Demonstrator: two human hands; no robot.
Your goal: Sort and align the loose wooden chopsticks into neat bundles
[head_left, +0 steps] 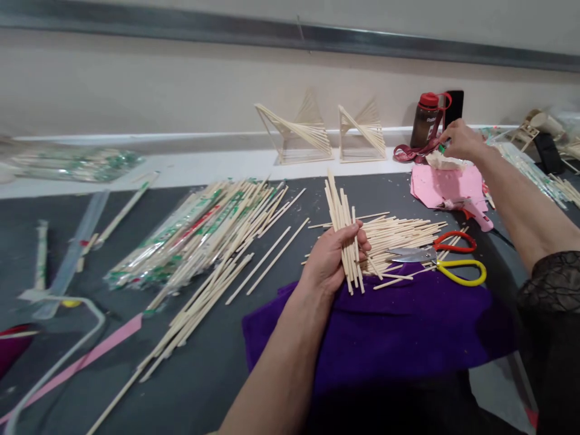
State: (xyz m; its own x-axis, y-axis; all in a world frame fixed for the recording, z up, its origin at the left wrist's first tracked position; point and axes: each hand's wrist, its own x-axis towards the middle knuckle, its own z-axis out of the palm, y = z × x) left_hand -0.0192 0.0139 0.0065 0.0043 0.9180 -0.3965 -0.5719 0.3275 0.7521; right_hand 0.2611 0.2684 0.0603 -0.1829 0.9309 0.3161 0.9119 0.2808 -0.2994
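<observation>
My left hand (328,257) is closed around a bundle of thin wooden sticks (343,217), held upright above the edge of a purple cloth (408,326). Behind it lies a loose pile of cut sticks (399,232). Scissors (437,258) with one red and one yellow handle rest across the pile, blades towards my left hand. My right hand (463,142) reaches far to the back right, beside a dark red strap (414,152) and above crumpled pale paper (441,161). Its fingers are bent together near a small green thing; what they grip is unclear.
Pink paper (423,184) and a pink glue gun (473,212) lie below my right hand. A red-capped bottle (426,121) and two stick models (299,133) stand by the wall. Packaged sticks (176,232) and long loose sticks (199,308) cover the left.
</observation>
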